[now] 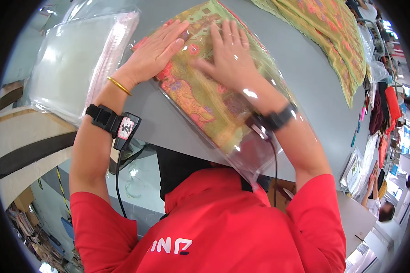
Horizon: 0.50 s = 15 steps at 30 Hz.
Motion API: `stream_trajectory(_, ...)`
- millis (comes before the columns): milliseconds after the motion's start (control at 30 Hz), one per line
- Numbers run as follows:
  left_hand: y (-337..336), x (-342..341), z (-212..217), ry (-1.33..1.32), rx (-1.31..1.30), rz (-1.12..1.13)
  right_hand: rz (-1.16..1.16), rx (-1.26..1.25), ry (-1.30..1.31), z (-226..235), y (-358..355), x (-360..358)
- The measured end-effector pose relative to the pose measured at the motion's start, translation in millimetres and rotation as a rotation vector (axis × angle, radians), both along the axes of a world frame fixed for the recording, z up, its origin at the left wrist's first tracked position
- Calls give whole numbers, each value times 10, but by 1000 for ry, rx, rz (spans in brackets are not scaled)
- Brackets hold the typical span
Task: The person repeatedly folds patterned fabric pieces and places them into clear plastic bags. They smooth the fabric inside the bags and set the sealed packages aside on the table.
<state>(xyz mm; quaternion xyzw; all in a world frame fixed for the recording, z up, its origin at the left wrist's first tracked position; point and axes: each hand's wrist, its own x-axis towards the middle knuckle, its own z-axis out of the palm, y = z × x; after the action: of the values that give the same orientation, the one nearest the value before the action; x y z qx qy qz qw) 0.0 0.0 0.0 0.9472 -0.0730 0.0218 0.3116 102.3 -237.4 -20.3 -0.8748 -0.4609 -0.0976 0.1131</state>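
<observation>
Clear plastic, glossy with glare, wraps the folded patterned cloth (pixel 200 86): green-yellow ground, red and pink floral figures, red border. The packet lies flat on the grey desk (pixel 305 77), centre to upper centre of the frame, its open bag end trailing toward the lower right over the desk edge.

Your left hand (pixel 157 50) lies palm down on the packet's upper left part, fingers straight and spread, gripping nothing. Your right hand (pixel 230 57) lies flat beside it at upper centre, fingers splayed, also gripping nothing; the plastic seems to pass over its wrist, so it may sit inside the bag. Cannot tell for certain.

Judgement: the step in hand is pressing and smoothing the bagged cloth. The next move likely calls for even pressure toward the open end, keeping the fold square.

Outward: a stack of clear bags (pixel 77 59) at upper left, touching the packet's left corner. More matching cloth (pixel 332 41) lies at upper right, well apart.
</observation>
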Motion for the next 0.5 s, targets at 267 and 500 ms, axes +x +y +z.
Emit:
stream_trajectory(267, -454, -94, 26, -232, 524, -219, 0, -183, 137, 451, -1600, -673)
stream_trajectory(500, -771, 11, 25, -221, 525, -326, -14, -88, 49, 289, -1648, -543)
